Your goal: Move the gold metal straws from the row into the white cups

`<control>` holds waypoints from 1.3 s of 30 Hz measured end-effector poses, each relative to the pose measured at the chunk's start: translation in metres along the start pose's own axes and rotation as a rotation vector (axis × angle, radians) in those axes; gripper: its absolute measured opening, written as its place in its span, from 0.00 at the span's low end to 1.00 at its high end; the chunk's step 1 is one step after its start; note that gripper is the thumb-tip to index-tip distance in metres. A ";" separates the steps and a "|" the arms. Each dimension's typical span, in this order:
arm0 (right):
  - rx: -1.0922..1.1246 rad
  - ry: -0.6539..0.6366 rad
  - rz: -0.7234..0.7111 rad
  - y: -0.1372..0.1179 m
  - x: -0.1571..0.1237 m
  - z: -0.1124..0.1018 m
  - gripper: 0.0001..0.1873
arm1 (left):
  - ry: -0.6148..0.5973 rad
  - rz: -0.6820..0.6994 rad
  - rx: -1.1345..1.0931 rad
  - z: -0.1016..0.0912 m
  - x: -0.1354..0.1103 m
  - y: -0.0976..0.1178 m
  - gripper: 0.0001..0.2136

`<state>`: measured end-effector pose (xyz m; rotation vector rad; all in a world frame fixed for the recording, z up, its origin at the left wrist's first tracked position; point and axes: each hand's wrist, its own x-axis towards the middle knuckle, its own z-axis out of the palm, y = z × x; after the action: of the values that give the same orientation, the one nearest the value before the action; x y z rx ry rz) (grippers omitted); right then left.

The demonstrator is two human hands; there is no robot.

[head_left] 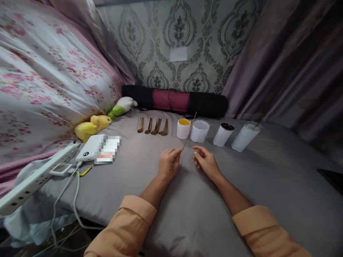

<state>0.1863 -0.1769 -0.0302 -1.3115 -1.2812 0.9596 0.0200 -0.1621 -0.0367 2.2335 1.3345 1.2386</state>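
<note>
Pinched in my left hand (169, 163) is a thin greenish-brown stick (189, 131), tilted up and away to the right. Just right of it, my right hand (205, 161) hovers with fingers loosely bent and apart, nothing seen in them. Behind the stick stand a white cup with a yellow inside (183, 132) and a wider white cup (199, 135). Farther right are a white-wrapped can with a dark rim (221, 137) and a tall whitish container (243, 140) with a thin stick in it. Several small bundles of bent brown sticks (155, 127) lie left of the cups.
A grey sheet (184, 217) covers the surface. At left are a white power strip (40, 175), cables, a white power bank (91, 148) and plush toys (92, 126). A black and maroon roll (171, 100) lies along the wall. A dark object (331, 180) sits far right.
</note>
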 end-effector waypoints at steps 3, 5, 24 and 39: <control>0.038 0.007 -0.005 -0.003 -0.001 0.000 0.19 | -0.019 0.025 0.060 0.000 -0.001 0.001 0.13; 0.067 0.010 -0.014 -0.005 -0.001 0.001 0.19 | -0.024 0.044 0.100 -0.001 -0.001 0.002 0.13; 0.196 -0.036 0.005 -0.012 -0.004 0.001 0.22 | -0.232 0.196 0.350 -0.007 -0.003 0.012 0.14; 0.274 0.022 0.072 -0.007 -0.001 0.002 0.20 | -0.241 0.194 0.328 -0.005 -0.003 0.011 0.13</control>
<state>0.1832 -0.1780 -0.0239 -1.1567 -1.0497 1.1254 0.0219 -0.1719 -0.0288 2.6921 1.3307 0.8128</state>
